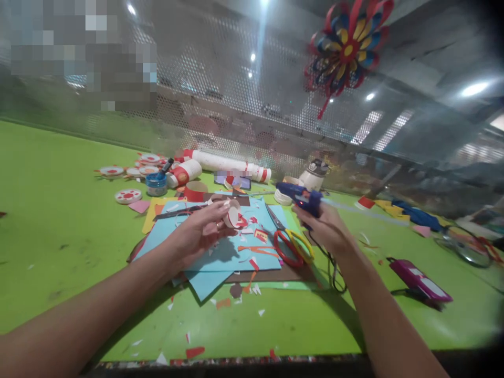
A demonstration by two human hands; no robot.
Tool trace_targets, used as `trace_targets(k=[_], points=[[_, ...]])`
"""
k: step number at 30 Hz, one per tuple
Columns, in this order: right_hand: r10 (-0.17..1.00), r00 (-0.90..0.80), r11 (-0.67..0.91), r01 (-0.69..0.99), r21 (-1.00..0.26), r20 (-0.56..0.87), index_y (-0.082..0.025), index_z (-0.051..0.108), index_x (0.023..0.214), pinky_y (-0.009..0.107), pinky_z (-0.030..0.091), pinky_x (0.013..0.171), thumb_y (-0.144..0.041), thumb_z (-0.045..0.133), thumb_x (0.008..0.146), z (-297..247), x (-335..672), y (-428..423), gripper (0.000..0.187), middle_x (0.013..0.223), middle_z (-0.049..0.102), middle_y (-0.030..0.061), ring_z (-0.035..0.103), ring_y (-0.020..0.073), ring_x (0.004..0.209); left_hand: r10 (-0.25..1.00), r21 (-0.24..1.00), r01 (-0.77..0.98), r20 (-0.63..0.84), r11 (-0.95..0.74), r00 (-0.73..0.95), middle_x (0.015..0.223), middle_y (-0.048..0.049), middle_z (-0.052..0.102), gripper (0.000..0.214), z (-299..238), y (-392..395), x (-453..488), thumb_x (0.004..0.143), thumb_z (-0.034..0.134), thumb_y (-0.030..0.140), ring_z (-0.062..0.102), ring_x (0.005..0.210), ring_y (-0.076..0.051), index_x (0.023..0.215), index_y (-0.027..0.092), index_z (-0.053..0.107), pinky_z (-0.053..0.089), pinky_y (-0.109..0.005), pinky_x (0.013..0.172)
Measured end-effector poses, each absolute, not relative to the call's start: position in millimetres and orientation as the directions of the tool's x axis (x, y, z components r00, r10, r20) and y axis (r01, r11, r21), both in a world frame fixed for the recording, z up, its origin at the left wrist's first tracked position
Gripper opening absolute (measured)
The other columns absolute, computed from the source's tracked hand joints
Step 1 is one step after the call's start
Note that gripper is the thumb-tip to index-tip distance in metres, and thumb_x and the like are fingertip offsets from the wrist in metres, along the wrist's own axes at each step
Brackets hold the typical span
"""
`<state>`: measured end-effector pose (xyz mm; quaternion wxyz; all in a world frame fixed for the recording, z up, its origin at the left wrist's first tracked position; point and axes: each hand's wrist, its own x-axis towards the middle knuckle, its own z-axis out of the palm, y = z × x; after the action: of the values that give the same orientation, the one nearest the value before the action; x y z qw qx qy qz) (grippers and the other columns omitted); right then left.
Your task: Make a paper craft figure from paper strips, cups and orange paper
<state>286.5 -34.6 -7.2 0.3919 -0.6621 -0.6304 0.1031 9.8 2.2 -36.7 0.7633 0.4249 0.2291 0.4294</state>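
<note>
My left hand [208, 226] is closed on a small white paper ring [233, 214], pinched between thumb and fingers above the light blue paper sheets [177, 236]. In my right hand [328, 226] is a dark blue hot glue gun [299, 197], its nozzle pointing left and a small red light on its body. A thin cord [333, 270] hangs below that hand. Scissors [291, 244] with one red and one yellow handle loop lie on the paper between my hands, blades apart. Red, white and orange paper scraps [255, 249] are scattered around them.
Behind the paper stand a red tape-like roll [196, 191], a blue jar [156, 184] and white tubes with red bands [224, 161]. Decorated discs [128, 196] lie at left. A maroon phone-like object [421, 281] rests at right. A paper flower [348, 50] hangs overhead.
</note>
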Motion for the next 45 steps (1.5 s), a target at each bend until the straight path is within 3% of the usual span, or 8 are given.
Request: trace_targets(k=[3, 5, 8, 12, 20, 28, 38, 45], points=[[0.943, 0.063, 0.226, 0.601, -0.767, 0.327, -0.015, 0.065, 0.094, 0.028, 0.045, 0.055, -0.043, 0.062, 0.080, -1.9, 271.9, -56.3, 0.032, 0.074, 0.065, 0.0048, 0.057, 0.0168, 0.062, 0.849, 0.834, -0.483, 0.033, 0.268, 0.528, 0.106, -0.0067, 0.063, 0.028, -35.7, 0.7, 9.6, 0.081, 0.063, 0.029, 0.059, 0.087, -0.015, 0.107, 0.019, 0.065, 0.054, -0.024, 0.073], [0.952, -0.072, 0.281, 0.596, -0.752, 0.299, -0.017, 0.065, 0.100, 0.028, 0.047, 0.058, -0.041, 0.059, 0.083, -0.3, 263.1, -69.1, 0.030, 0.076, 0.067, 0.0051, 0.060, 0.0182, 0.066, 0.845, 0.830, -0.489, 0.041, 0.268, 0.533, 0.110, -0.0068, 0.062, 0.030, -35.4, 0.3, 9.5, 0.081, 0.062, 0.030, 0.059, 0.089, -0.015, 0.109, 0.019, 0.064, 0.053, -0.023, 0.072], [0.948, -0.133, 0.300, 0.675, -0.673, 0.290, -0.019, 0.067, 0.095, 0.030, 0.050, 0.065, -0.042, 0.057, 0.084, 0.9, 253.3, -80.8, 0.027, 0.088, 0.070, 0.0071, 0.063, 0.0215, 0.077, 0.853, 0.841, -0.477, 0.038, 0.254, 0.521, 0.112, -0.0071, 0.061, 0.030, -36.6, 1.2, 9.6, 0.082, 0.062, 0.031, 0.058, 0.091, -0.015, 0.110, 0.019, 0.063, 0.053, -0.023, 0.071], [0.963, -0.127, 0.238, 0.811, -0.534, 0.237, -0.020, 0.067, 0.092, 0.029, 0.050, 0.065, -0.046, 0.051, 0.086, 1.7, 243.9, -83.5, 0.031, 0.086, 0.071, 0.0051, 0.063, 0.0204, 0.074, 0.859, 0.860, -0.446, 0.018, 0.248, 0.511, 0.110, -0.0067, 0.060, 0.029, -39.9, 3.8, 10.3, 0.081, 0.063, 0.030, 0.057, 0.089, -0.015, 0.109, 0.020, 0.064, 0.052, -0.023, 0.070], [0.975, -0.144, 0.203, 0.892, -0.403, 0.171, -0.019, 0.067, 0.078, 0.025, 0.044, 0.053, -0.047, 0.044, 0.089, -3.7, 238.3, -79.6, 0.038, 0.069, 0.065, 0.0029, 0.055, 0.0161, 0.061, 0.839, 0.870, -0.425, 0.025, 0.250, 0.544, 0.113, -0.0072, 0.059, 0.030, -38.3, 1.6, 11.9, 0.081, 0.063, 0.030, 0.056, 0.089, -0.016, 0.109, 0.020, 0.063, 0.051, -0.024, 0.069], [0.985, -0.115, 0.159, 0.901, -0.405, 0.130, -0.018, 0.057, 0.064, 0.023, 0.036, 0.046, -0.049, 0.041, 0.089, -5.2, 234.6, -79.9, 0.043, 0.056, 0.053, 0.0008, 0.043, 0.0130, 0.053, 0.831, 0.870, -0.425, 0.031, 0.251, 0.555, 0.106, -0.0071, 0.060, 0.030, -41.4, 2.6, 12.8, 0.081, 0.063, 0.031, 0.055, 0.088, -0.016, 0.109, 0.020, 0.064, 0.051, -0.027, 0.070], [0.984, -0.114, 0.163, 0.895, -0.415, 0.139, -0.016, 0.057, 0.079, 0.025, 0.038, 0.051, -0.053, 0.040, 0.089, -7.8, 233.4, -77.5, 0.042, 0.070, 0.058, 0.0046, 0.043, 0.0148, 0.060, 0.833, 0.875, -0.434, 0.068, 0.215, 0.549, 0.102, -0.0061, 0.058, 0.024, -40.7, 0.3, 14.1, 0.080, 0.064, 0.030, 0.053, 0.084, -0.014, 0.101, 0.019, 0.066, 0.052, -0.028, 0.068], [0.990, -0.085, 0.129, 0.865, -0.485, 0.113, -0.015, 0.063, 0.093, 0.029, 0.045, 0.061, -0.054, 0.041, 0.088, -6.9, 233.6, -79.3, 0.046, 0.087, 0.066, 0.0086, 0.055, 0.0202, 0.074, 0.837, 0.877, -0.433, 0.068, 0.210, 0.543, 0.098, -0.0057, 0.057, 0.023, -40.5, -0.2, 13.6, 0.080, 0.065, 0.030, 0.052, 0.079, -0.013, 0.100, 0.018, 0.066, 0.052, -0.027, 0.068]])
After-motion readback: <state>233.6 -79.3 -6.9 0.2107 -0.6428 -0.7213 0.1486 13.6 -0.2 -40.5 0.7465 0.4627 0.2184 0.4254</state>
